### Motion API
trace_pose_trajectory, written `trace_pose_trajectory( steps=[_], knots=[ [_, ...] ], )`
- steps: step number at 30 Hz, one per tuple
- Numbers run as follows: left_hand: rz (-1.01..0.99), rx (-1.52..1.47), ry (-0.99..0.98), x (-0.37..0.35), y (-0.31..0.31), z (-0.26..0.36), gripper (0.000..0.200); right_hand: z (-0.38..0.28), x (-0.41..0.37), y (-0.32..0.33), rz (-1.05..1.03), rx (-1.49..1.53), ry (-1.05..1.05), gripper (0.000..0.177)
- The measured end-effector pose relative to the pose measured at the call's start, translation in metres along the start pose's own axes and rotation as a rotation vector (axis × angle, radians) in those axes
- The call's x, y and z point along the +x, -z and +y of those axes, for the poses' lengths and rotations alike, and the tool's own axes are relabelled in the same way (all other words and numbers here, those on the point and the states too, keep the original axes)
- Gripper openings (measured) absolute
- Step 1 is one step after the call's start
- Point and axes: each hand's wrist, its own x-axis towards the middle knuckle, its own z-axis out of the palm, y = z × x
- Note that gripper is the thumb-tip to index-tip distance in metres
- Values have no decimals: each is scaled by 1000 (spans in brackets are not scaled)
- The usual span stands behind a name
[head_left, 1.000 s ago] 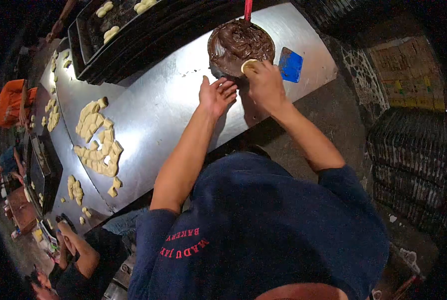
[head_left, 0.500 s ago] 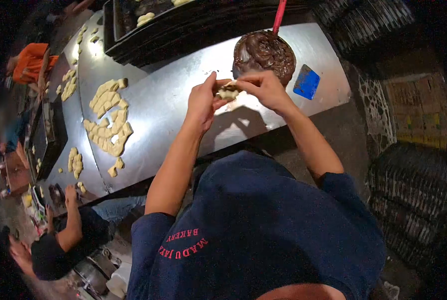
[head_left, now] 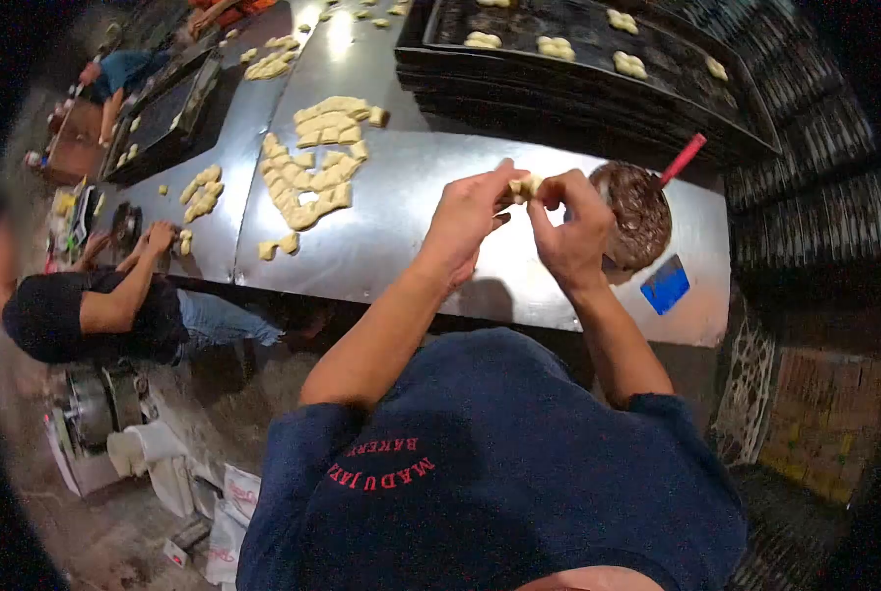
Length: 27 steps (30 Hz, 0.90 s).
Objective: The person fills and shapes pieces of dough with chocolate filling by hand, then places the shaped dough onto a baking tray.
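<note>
A small pale piece of dough (head_left: 527,187) is held between my two hands above the metal table. My left hand (head_left: 468,219) grips it from the left, its fingers curled around it. From the right, my right hand (head_left: 570,229) pinches the dough's edge with thumb and fingers. Just right of my right hand stands a round bowl of chocolate filling (head_left: 639,222), with a red-handled tool (head_left: 683,161) stuck in it. A blue scraper (head_left: 666,286) with brown smears lies beside the bowl. Left of my hands, many cut dough pieces (head_left: 307,187) are spread in rows.
Stacked dark baking trays (head_left: 558,84) stand at the table's back, the top one bearing several shaped doughs. Another tray (head_left: 169,113) sits at the far left. A co-worker in a black shirt (head_left: 96,310) works at the left, near more dough (head_left: 202,192). Racked trays (head_left: 805,187) line the right.
The view has swung left, so the table and tray stack appear further right. My hands still hold the dough; my right hand has turned, its fingers now pointing more upward around the dough's edge.
</note>
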Motion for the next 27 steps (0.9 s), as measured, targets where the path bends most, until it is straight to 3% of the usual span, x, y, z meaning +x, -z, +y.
trace_pose_trajectory(
  steps=[1, 3, 4, 5, 7, 8, 9, 10, 11, 13, 14, 15, 16, 17, 19, 21, 22, 23, 25, 27],
  knots=[
    [-15, 83, -16, 1, 6, -2, 27, -3, -3, -4, -8, -24, 123, 19],
    [87, 227, -209, 4, 21, -7, 28, -5, -16, -15, -126, 67, 170, 22],
    [133, 15, -130, 7, 26, -9, 35, -9, -19, -11, -80, 77, 91, 18],
    [139, 12, -132, 6, 29, -9, 35, -13, -15, -9, -29, 85, 18, 15],
    [-55, 55, -59, -2, 32, -13, 42, -18, 2, -20, 47, 23, 7, 22],
    [-190, 131, -43, 1, 35, -29, 47, -8, -4, -24, -150, 76, -140, 23],
    [-222, 155, 131, 5, 38, -45, 37, 12, -16, -29, -342, 131, -286, 25],
    [-286, 602, 43, 16, 55, -52, 31, 41, -33, -32, -339, -9, -121, 26],
    [-338, 1046, -51, 30, 78, -58, 26, 71, -54, -32, -342, -3, -164, 26],
    [46, 1072, -392, 75, 153, -80, 21, 113, -87, -28, -199, -322, -98, 33],
    [278, 1085, -408, 95, 181, -67, 23, 125, -106, -33, -147, -450, -136, 35],
    [460, 1292, -533, 113, 209, -56, 28, 145, -134, -49, -152, -588, -114, 33],
    [489, 1349, -387, 129, 229, -43, 33, 137, -134, -67, -138, -527, -65, 33],
    [502, 1491, -407, 147, 246, -38, 35, 124, -134, -93, -125, -466, -21, 32],
    [485, 1656, -395, 169, 265, -35, 34, 123, -106, -133, -322, -423, 80, 29],
    [401, 1762, -401, 177, 277, -31, 32, 140, -70, -139, -397, -418, 141, 19],
    [316, 1874, -393, 181, 281, -30, 30, 144, -61, -134, -291, -435, 90, 18],
    [307, 1881, -400, 178, 278, -30, 30, 148, -54, -124, -182, -448, 39, 16],
    [492, 1638, -390, 162, 263, -29, 23, 142, -71, -96, -208, -591, 171, 19],
    [447, 1274, -586, 142, 243, -50, 16, 145, -111, -96, -269, -460, -23, 23]
  ],
)
